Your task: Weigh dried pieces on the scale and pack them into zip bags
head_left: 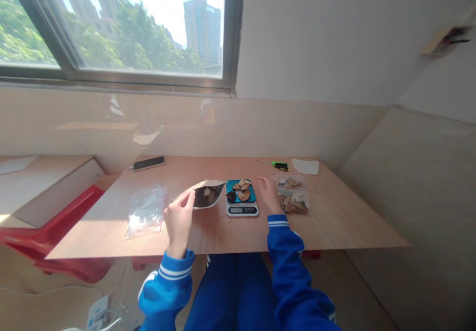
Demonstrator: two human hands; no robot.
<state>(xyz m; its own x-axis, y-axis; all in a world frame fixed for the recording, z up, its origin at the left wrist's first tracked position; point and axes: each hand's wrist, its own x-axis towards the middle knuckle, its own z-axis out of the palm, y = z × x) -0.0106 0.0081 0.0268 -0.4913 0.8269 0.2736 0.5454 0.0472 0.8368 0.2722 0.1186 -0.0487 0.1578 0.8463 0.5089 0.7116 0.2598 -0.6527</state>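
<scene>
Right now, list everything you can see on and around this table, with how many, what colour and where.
table: one, light wood, under the window
scale: one, white with blue top, table centre, brown pieces on it
open pouch: one, pale with dark inside, left of the scale
filled bags: two, clear with brownish contents, right of the scale
empty bags: a clear pile, count unclear, table left
phone: one, black, back left
tool: one, green and black, back right
white sheet: one, beside the tool
red object: one, left of the table
left hand: holds the pouch's edge
right hand: open, between scale and filled bags
</scene>
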